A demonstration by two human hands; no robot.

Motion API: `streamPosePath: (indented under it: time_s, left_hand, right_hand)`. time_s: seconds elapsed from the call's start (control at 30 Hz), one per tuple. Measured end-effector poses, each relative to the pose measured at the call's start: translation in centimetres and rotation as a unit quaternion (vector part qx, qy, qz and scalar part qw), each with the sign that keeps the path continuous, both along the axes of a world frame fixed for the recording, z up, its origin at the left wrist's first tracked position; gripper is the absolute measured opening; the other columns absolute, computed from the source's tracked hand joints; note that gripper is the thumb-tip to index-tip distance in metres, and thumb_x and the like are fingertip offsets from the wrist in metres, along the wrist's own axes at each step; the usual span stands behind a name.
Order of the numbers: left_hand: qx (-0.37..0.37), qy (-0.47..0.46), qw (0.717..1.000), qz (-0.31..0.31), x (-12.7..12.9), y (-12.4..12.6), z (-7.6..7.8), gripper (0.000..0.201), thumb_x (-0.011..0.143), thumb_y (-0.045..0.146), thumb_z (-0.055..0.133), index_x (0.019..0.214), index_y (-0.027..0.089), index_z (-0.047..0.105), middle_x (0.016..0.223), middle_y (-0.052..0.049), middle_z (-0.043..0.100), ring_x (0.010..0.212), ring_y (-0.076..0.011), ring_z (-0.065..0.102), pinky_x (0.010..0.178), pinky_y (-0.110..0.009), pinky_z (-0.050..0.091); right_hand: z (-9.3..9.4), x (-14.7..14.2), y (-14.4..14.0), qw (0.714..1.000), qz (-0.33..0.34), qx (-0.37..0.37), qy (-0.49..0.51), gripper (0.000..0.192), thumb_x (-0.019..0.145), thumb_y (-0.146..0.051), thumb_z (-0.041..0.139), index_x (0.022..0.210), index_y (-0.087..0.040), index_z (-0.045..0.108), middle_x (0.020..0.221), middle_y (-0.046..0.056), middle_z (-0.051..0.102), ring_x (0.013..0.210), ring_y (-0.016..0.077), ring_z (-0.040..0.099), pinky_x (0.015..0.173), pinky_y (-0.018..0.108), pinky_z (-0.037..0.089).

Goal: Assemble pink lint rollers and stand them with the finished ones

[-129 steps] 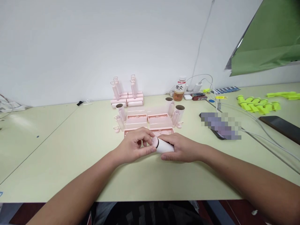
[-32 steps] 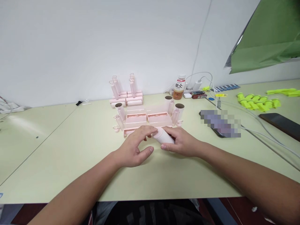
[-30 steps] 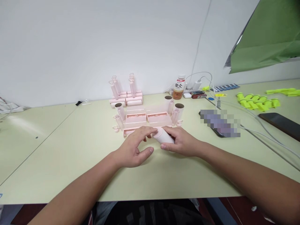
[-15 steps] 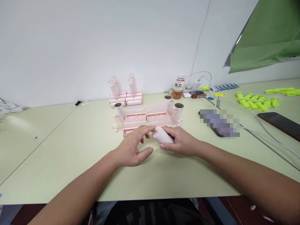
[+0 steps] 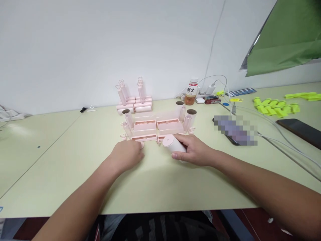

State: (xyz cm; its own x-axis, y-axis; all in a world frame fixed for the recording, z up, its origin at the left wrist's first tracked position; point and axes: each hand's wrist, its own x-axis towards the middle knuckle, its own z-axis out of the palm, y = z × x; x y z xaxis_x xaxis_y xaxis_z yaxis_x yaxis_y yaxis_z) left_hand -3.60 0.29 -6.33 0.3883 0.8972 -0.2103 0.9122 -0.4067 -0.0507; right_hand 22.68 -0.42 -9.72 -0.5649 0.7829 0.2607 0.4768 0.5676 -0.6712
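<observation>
My right hand (image 5: 194, 150) is wrapped around a white lint roll (image 5: 177, 147) with a pink cap on its near end. The roll is held tilted above the table. To the left, my left hand (image 5: 127, 154) is low at the table with its fingers curled down. A round pink cap (image 5: 142, 144) shows at its fingertips, partly hidden by them. Just beyond both hands lie open pink cases (image 5: 145, 126). Clear pink handles (image 5: 126, 130) and lint rolls with brown cores (image 5: 191, 115) stand at either side of the cases.
Pink lint rollers with upright handles (image 5: 142, 106) stand by the wall. Behind on the right are a drink bottle (image 5: 191, 92), white cables (image 5: 227, 90) and a small red box (image 5: 212, 100). A phone (image 5: 234, 130), a dark phone (image 5: 299, 132) and yellow-green pieces (image 5: 274, 106) lie farther right.
My left hand has left the end of the roll and moved left and down to the pink cap at the table, its fingers curling in. The right hand keeps the roll in place.
</observation>
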Motion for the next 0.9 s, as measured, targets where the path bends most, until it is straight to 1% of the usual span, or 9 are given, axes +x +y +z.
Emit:
streamPosePath:
  time_s: [0.07, 0.23, 0.3, 0.37, 0.47, 0.57, 0.7, 0.8, 0.9]
  left_hand:
    - [-0.012, -0.004, 1.0, -0.01, 0.0, -0.1, 0.0, 0.021, 0.087, 0.035, 0.05, 0.075, 0.02, 0.058, 0.078, -0.007, 0.068, 0.069, -0.0243, 0.062, 0.055, -0.03, 0.034]
    - [-0.032, -0.078, 0.996, -0.041, 0.0, 0.0, -0.1, 0.025, 0.087, 0.038, 0.052, 0.071, 0.021, 0.061, 0.073, -0.004, 0.066, 0.064, -0.0206, 0.06, 0.055, -0.029, 0.034]
    - [-0.016, -0.096, 0.994, -0.042, 0.1, 0.1, -0.6, 0.021, 0.086, 0.037, 0.053, 0.079, 0.021, 0.065, 0.085, -0.006, 0.068, 0.07, -0.0215, 0.062, 0.057, -0.03, 0.037]
    - [0.002, -0.107, 0.993, -0.047, 0.4, 0.4, -1.2, 0.022, 0.085, 0.037, 0.054, 0.096, 0.021, 0.066, 0.099, -0.008, 0.068, 0.079, -0.024, 0.064, 0.06, -0.031, 0.039]
    - [0.011, -0.106, 0.993, -0.052, 0.8, 0.6, -1.9, 0.029, 0.086, 0.035, 0.052, 0.108, 0.02, 0.062, 0.102, -0.009, 0.067, 0.086, -0.026, 0.064, 0.059, -0.031, 0.038]
    - [0.011, -0.098, 0.994, -0.053, 0.9, 0.7, -2.2, 0.021, 0.087, 0.03, 0.049, 0.099, 0.021, 0.064, 0.092, -0.007, 0.067, 0.078, -0.0235, 0.063, 0.057, -0.03, 0.036]
    - [0.016, -0.141, 0.987, -0.068, 1.0, 0.7, -2.1, 0.014, 0.085, 0.03, 0.053, 0.087, 0.021, 0.063, 0.084, -0.003, 0.066, 0.069, -0.0198, 0.06, 0.056, -0.029, 0.037]
    - [0.008, -0.235, 0.968, -0.092, 1.0, 0.8, -2.1, 0.017, 0.084, 0.031, 0.057, 0.098, 0.023, 0.064, 0.089, -0.001, 0.068, 0.075, -0.0186, 0.061, 0.063, -0.029, 0.044]
    - [0.017, -0.316, 0.941, -0.124, 1.0, 0.9, -2.3, 0.026, 0.084, 0.03, 0.061, 0.109, 0.024, 0.063, 0.095, -0.001, 0.068, 0.079, -0.0168, 0.063, 0.07, -0.03, 0.049]
  right_hand:
    - [0.0, 0.0, 0.0, 1.0, 0.003, -0.001, 0.0, 0.043, 0.085, -0.055, 0.063, 0.106, -0.018, 0.062, 0.085, 0.003, 0.064, 0.07, 0.0166, 0.054, 0.061, 0.026, 0.038]
    - [-0.1, 0.1, 0.0, 1.0, 0.005, -0.003, 0.01, 0.043, 0.085, -0.054, 0.064, 0.109, -0.018, 0.062, 0.091, 0.004, 0.066, 0.075, 0.0184, 0.057, 0.065, 0.027, 0.041]
    - [-0.2, 0.1, 0.0, 1.0, 0.002, -0.005, 0.025, 0.048, 0.085, -0.054, 0.064, 0.117, -0.019, 0.059, 0.1, 0.006, 0.067, 0.082, 0.0207, 0.06, 0.069, 0.029, 0.044]
    - [-0.4, 0.1, 0.1, 0.999, -0.008, -0.008, 0.041, 0.056, 0.086, -0.054, 0.063, 0.129, -0.019, 0.052, 0.111, 0.009, 0.066, 0.091, 0.0235, 0.061, 0.075, 0.032, 0.046]
    - [-0.6, 0.3, 0.2, 0.998, -0.025, -0.005, 0.049, 0.067, 0.089, -0.054, 0.056, 0.143, -0.018, 0.039, 0.117, 0.012, 0.064, 0.097, 0.0266, 0.061, 0.078, 0.035, 0.047]
    - [-0.7, 0.3, 0.2, 0.998, -0.031, 0.006, 0.049, 0.069, 0.091, -0.055, 0.053, 0.147, -0.018, 0.033, 0.114, 0.011, 0.064, 0.092, 0.026, 0.061, 0.075, 0.035, 0.047]
    - [-0.5, 0.2, 0.0, 0.998, -0.027, -0.014, 0.046, 0.063, 0.089, -0.053, 0.057, 0.139, -0.019, 0.04, 0.097, 0.006, 0.064, 0.079, 0.0214, 0.059, 0.068, 0.031, 0.045]
    - [-0.4, 0.1, -0.1, 0.997, -0.006, -0.048, 0.052, 0.056, 0.085, -0.051, 0.065, 0.129, -0.021, 0.047, 0.091, 0.004, 0.062, 0.076, 0.0191, 0.057, 0.065, 0.028, 0.043]
    - [-0.7, 0.1, -0.1, 0.992, -0.008, -0.084, 0.092, 0.065, 0.084, -0.048, 0.067, 0.136, -0.022, 0.039, 0.081, 0.0, 0.057, 0.068, 0.0163, 0.053, 0.059, 0.025, 0.041]
